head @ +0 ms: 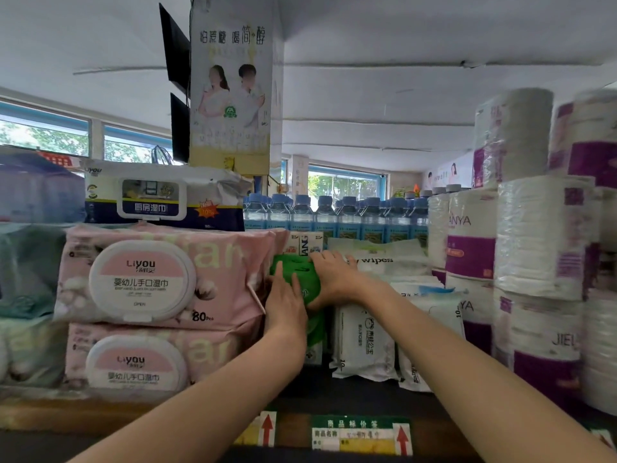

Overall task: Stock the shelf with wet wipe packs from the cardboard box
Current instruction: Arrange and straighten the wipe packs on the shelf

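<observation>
Here, both hands are reaching onto the shelf (350,401) and holding one green wet wipe pack (295,272) between them. The left hand (285,307) is lying against the pack's near side with its fingers fairly straight, pressing rather than curling round it. The right hand (334,279) is gripping the pack's right end, its fingers curling over the top edge. The pack is sitting in the gap between the pink packs and the white ones, on top of what is probably more green packs, though the hands are hiding most of that stack.

To the left, two pink wipe packs (157,279) with round white lids are lying one on top of the other. One navy-and-white wipe pack (163,195) is resting above them. To the right, at least three white wipe packs (364,342) are standing or lying close together. Behind them a row of blue-capped water bottles (334,215) is standing, too crowded to count. Toilet paper rolls (537,238) in purple wrapping are stacked at the far right. Two price labels (362,436) with red arrows are showing on the shelf edge.
</observation>
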